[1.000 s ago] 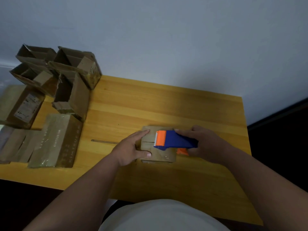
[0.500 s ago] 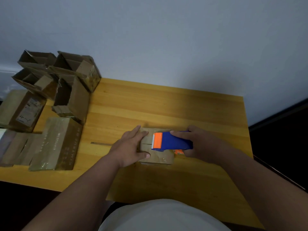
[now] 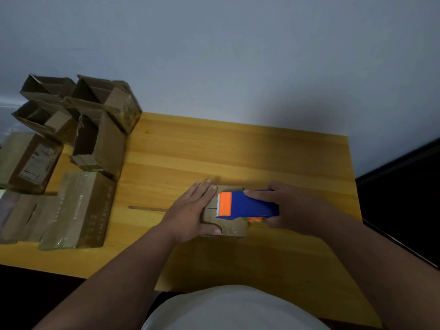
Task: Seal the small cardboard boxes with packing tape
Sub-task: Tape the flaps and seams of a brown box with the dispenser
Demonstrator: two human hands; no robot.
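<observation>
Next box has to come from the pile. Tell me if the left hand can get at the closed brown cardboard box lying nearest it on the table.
Probably yes. Bare yellow wooden table lies between the left hand and the closed brown cardboard box, but the hand now presses the small box being taped.

On the yellow wooden tabletop (image 3: 238, 148), the left hand (image 3: 190, 210) lies flat-fingered on a small brown cardboard box (image 3: 226, 226), its thumb against the near side. The right hand (image 3: 285, 208) grips a blue-and-orange plastic tape dispenser (image 3: 245, 206) resting on the box's top. Open and sealed brown cardboard boxes (image 3: 78, 148) are piled at the left.
</observation>
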